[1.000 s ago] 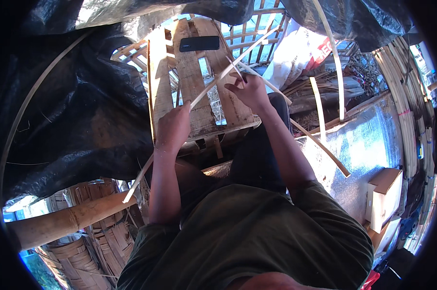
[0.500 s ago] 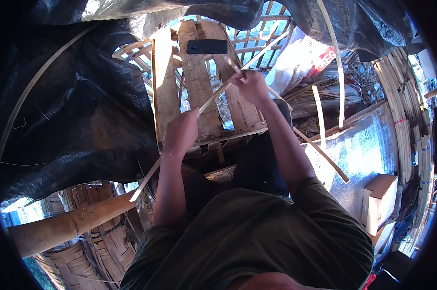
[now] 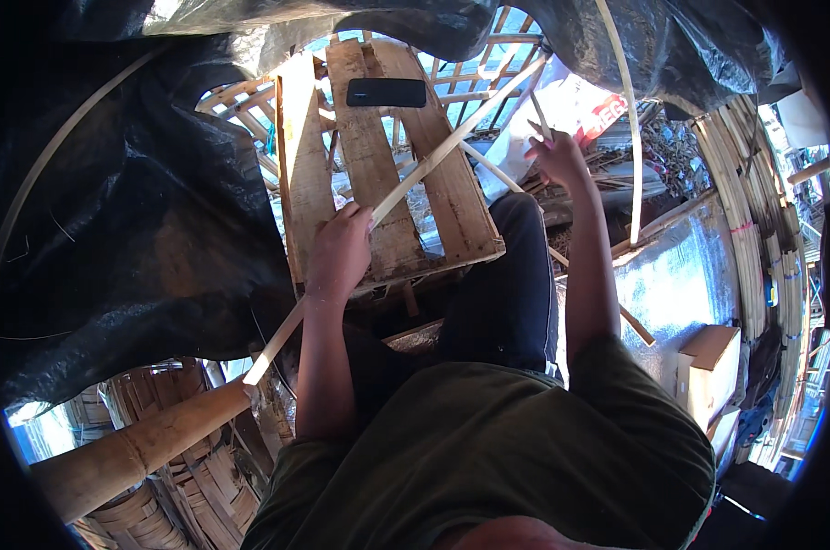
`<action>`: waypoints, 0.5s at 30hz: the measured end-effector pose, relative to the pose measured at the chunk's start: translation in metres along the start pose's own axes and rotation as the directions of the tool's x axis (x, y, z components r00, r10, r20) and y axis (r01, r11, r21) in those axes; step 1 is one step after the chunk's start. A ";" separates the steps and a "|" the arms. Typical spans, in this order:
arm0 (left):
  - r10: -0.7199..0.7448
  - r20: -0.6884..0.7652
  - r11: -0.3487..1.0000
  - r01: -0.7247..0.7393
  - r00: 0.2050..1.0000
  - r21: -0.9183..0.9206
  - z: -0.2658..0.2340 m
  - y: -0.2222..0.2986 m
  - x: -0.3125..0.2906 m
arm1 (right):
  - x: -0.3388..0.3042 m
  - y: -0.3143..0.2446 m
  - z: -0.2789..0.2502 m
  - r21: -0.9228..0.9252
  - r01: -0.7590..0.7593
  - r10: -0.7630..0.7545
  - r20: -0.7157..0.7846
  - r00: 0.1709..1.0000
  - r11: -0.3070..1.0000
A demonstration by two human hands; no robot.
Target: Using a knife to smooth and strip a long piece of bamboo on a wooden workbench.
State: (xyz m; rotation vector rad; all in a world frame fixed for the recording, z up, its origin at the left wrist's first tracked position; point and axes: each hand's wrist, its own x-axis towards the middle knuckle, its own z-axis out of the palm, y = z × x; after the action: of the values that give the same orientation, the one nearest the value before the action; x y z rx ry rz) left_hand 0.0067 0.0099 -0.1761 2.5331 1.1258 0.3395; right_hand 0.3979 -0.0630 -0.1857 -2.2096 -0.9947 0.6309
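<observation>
My left hand (image 3: 340,249) is closed around a long pale bamboo strip (image 3: 415,176). Its lower end passes beside my left forearm, and the strip slants up across a slatted wooden bench (image 3: 371,151) to the far right. In my right hand (image 3: 562,163) is a slim knife (image 3: 542,117), its narrow blade pointing up and away from me. The right hand is to the right of the bench, apart from the strip. A second bamboo strip (image 3: 493,170) runs beneath the held one, toward the lower right past my knee.
A black phone (image 3: 387,93) lies on the bench slats. Black plastic sheeting (image 3: 131,211) hangs at the left. A thick bamboo pole (image 3: 140,449) juts in lower left. At the right are a cardboard box (image 3: 708,367), bundled bamboo slats (image 3: 745,220) and a white sack (image 3: 562,105).
My right hand, with the knife, has moved right and away from the bench along the strip. My left hand keeps its grip in nearly the same place.
</observation>
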 end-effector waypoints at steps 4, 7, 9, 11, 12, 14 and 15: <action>0.001 0.002 0.993 -0.001 1.000 -0.117 0.003 0.002 0.014 | -0.022 -0.018 0.064 -0.136 0.533 -0.550 -0.209 0.809 0.835; 0.051 -0.001 0.982 -0.051 0.999 -0.183 0.007 -0.008 0.020 | -0.049 -0.076 0.094 -0.056 0.582 -0.580 0.053 0.813 0.811; 0.007 0.033 0.950 0.003 0.999 -0.311 0.007 -0.009 0.022 | -0.036 -0.073 0.106 -0.119 0.631 -0.628 0.066 0.776 0.767; 0.018 -0.023 0.964 -0.023 1.000 -0.264 0.003 -0.009 0.015 | -0.025 -0.069 0.117 -0.181 0.672 -0.670 0.081 0.738 0.718; 0.030 -0.084 0.974 -0.048 0.996 -0.221 0.000 -0.009 0.012 | -0.023 -0.067 0.121 -0.178 0.673 -0.674 0.067 0.736 0.718; -0.017 -0.059 0.984 0.006 0.998 -0.179 -0.008 -0.008 0.009 | -0.021 -0.061 0.129 -0.179 0.671 -0.677 0.034 0.735 0.719; -0.066 -0.046 0.988 0.059 0.997 -0.140 -0.010 -0.008 0.007 | -0.023 -0.062 0.131 -0.175 0.673 -0.678 0.038 0.734 0.719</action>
State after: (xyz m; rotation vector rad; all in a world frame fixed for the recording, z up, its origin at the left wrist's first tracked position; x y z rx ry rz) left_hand 0.0028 0.0222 -0.1701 2.3757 1.1554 0.4514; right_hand 0.2707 -0.0035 -0.2284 -1.7719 -1.7753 0.1640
